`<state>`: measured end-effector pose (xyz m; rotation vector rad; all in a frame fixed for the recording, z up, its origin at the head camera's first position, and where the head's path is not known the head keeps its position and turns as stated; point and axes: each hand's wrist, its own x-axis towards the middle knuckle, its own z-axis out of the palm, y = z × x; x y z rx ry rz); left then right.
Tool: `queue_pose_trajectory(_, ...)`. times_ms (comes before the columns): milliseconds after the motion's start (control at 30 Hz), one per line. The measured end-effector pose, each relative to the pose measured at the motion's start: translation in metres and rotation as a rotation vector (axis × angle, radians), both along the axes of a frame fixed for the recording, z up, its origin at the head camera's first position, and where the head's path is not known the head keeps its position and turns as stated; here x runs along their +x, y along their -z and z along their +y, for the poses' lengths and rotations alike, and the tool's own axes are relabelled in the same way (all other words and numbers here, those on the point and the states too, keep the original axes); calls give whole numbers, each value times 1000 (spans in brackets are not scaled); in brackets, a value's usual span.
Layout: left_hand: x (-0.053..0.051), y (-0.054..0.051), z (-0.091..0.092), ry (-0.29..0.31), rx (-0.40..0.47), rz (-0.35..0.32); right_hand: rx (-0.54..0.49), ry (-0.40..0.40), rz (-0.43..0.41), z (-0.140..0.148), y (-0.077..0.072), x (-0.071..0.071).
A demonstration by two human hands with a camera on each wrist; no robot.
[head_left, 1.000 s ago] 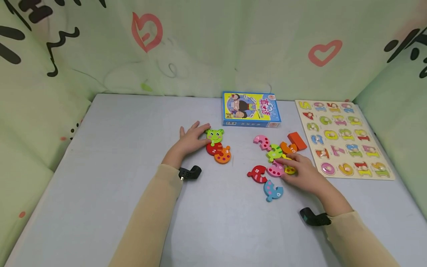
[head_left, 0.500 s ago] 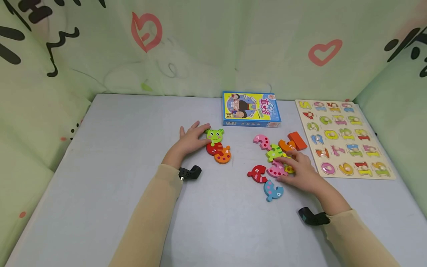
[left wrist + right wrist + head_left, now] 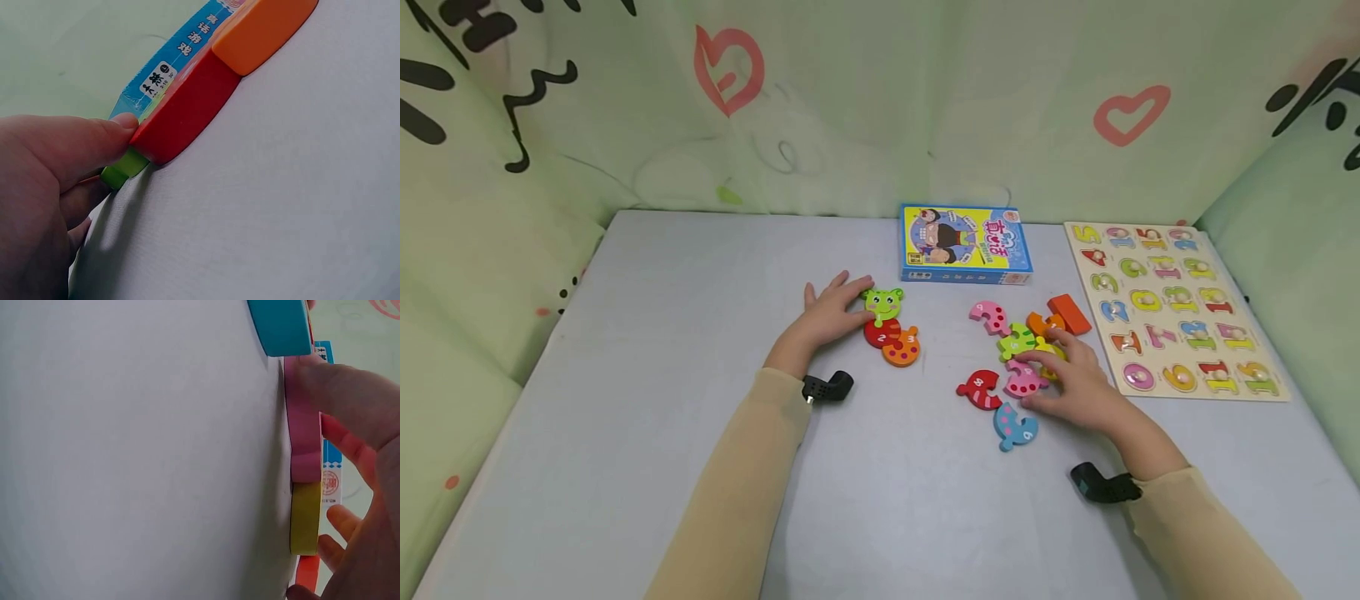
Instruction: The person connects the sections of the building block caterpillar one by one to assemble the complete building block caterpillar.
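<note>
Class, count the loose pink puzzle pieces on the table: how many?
2: a far pink piece, left of the orange block, and a near pink piece, at the right hand. That hand may hide more.

Left arm and right arm, sleeved, stretch forward with the hands well apart.

The left hand lies palm down, thumb and forefinger in a pinch, other fingers fanned out beyond; the right hand angles inward, thumb set opposite a bent forefinger, remaining fingers curved behind it.
</note>
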<state>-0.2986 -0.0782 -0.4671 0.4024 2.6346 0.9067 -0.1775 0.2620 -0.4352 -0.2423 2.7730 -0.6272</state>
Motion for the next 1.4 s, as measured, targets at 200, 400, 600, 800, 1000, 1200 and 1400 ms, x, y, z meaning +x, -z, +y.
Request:
queue_pose_trajectory(200, 1, -2, 0, 3, 0, -1, -1, -22, -14, -2, -2, -1)
queue_pose_trajectory(400, 1, -2, 0, -1, 2, 1, -1, -24, -4, -3, -2, -2)
queue_pose_trajectory(600, 0, -1, 0, -10, -9, -1, -8, -36, 17, -2, 0, -2)
queue_pose_trajectory(800, -1, 1, 0, -4, -17, 2, -9, -35, 19, -1, -2, -1)
queue_pose_trajectory(1000, 0, 0, 0, -3, -22, 3, 5, -48, 30, -2, -2, -3)
queue_pose_trajectory(1200, -1, 0, 0, -1, -17, 5, 48, -71, 35, 1, -2, -5)
queue_pose_trajectory(1400, 0, 0, 0, -3, -11, 4, 39, -97, 78, 3, 0, -6)
